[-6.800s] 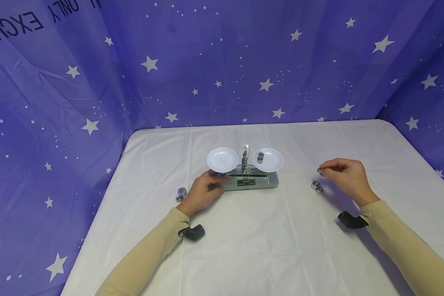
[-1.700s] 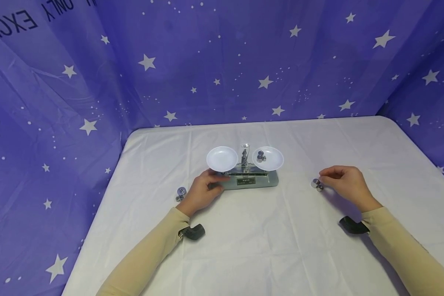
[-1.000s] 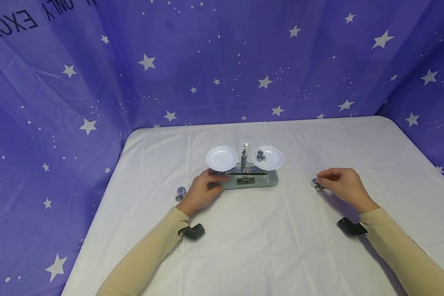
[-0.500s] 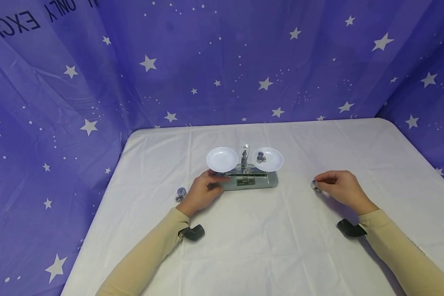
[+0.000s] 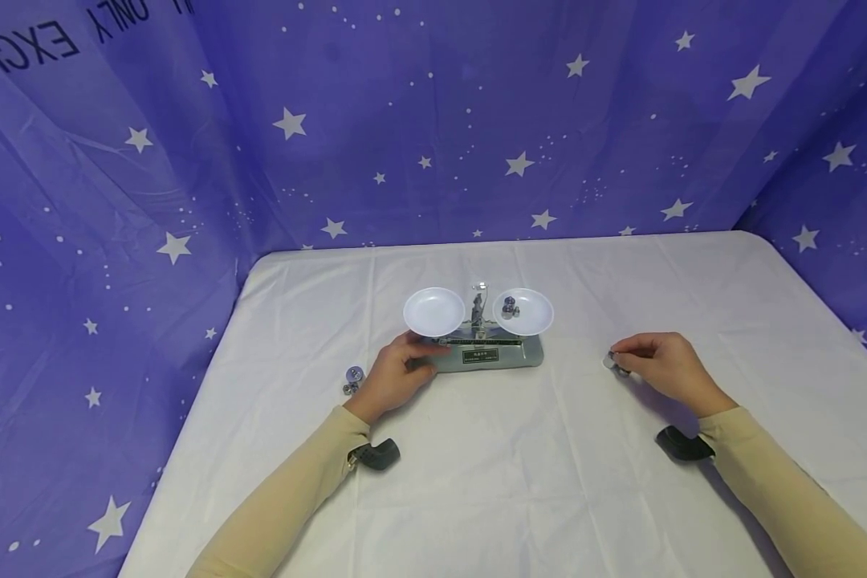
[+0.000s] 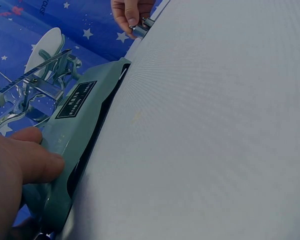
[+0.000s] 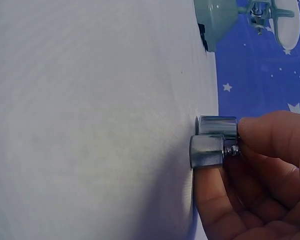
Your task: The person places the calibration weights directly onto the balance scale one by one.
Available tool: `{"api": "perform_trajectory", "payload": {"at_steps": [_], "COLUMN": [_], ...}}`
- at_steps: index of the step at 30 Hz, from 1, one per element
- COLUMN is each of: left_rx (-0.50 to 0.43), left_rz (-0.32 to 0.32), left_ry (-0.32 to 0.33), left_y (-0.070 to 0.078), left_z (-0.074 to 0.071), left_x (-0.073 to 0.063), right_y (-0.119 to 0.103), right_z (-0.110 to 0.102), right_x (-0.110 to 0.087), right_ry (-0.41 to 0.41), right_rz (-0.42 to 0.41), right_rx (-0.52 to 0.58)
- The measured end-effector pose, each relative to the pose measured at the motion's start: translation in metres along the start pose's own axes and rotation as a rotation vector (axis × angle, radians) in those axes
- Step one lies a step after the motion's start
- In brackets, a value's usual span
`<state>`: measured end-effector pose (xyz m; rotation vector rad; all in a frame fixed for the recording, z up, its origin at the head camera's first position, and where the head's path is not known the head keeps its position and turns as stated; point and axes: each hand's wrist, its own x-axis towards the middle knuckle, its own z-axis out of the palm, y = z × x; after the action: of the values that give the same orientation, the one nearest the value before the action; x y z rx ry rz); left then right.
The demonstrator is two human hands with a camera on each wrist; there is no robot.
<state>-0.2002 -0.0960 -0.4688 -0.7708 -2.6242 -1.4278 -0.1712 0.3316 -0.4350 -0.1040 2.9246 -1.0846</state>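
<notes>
A balance scale with a grey-green base and two white pans stands mid-table. My left hand grips the left end of that base, thumb on its front face. The left pan is bare; small metal weights sit in the right pan. Over on the right, my right hand pinches the top of a shiny cylindrical weight between thumb and fingers. A second weight, with a knob on top, stands right beside it, partly hidden by the fingers in the head view.
More metal weights lie just left of my left wrist. A white cloth covers the table. Purple star-printed curtains hang behind and at both sides. A black curved piece sticks out at each cuff.
The small weight my right hand held at first now sits in the right pan. That hand has since come down onto the larger weight and shifted it slightly left. My left hand stays put.
</notes>
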Motion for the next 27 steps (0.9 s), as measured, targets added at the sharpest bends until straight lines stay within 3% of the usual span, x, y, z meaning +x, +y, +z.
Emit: {"api": "perform_trajectory", "payload": {"at_steps": [14,27], "left_rx": [-0.010,0.003], "left_rz": [-0.003,-0.007], "left_ry": [-0.009,-0.006], "left_y": [0.000,0.000], "left_z": [-0.001,-0.001], "left_x": [0.000,0.000], "right_y": [-0.002,-0.021], "right_z": [-0.004,-0.016], "right_x": [0.009,0.016], "right_ry": [0.069,0.061], "right_rz": [0.028,0.040], "right_rx": [0.117,0.264]}}
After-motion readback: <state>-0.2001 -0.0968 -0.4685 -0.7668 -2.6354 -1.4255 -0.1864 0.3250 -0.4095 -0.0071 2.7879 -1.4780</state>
